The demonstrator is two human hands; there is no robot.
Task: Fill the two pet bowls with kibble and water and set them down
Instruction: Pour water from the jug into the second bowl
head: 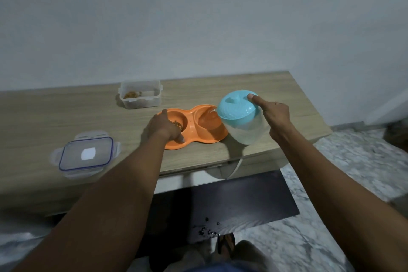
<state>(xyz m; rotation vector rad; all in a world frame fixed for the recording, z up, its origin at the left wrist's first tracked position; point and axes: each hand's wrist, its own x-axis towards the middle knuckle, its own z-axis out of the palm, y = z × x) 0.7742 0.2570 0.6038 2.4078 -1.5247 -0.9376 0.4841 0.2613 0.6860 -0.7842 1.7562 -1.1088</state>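
Note:
An orange double pet bowl (217,136) lies on the wooden table (66,117). Its left cup holds brown kibble (177,123); its right cup (206,120) holds water. My left hand (164,128) grips the left rim of the orange bowl. My right hand (273,115) holds a clear water jug with a light-blue lid (237,109), tilted left, forefinger on the lid. A thin stream of water (210,112) runs from its spout into the right cup.
A clear plastic container (140,97) with a little kibble stands at the back of the table. Its lid with a blue seal (86,155) lies at the front left. A dark mat (242,201) with spilled kibble lies on the marble floor below.

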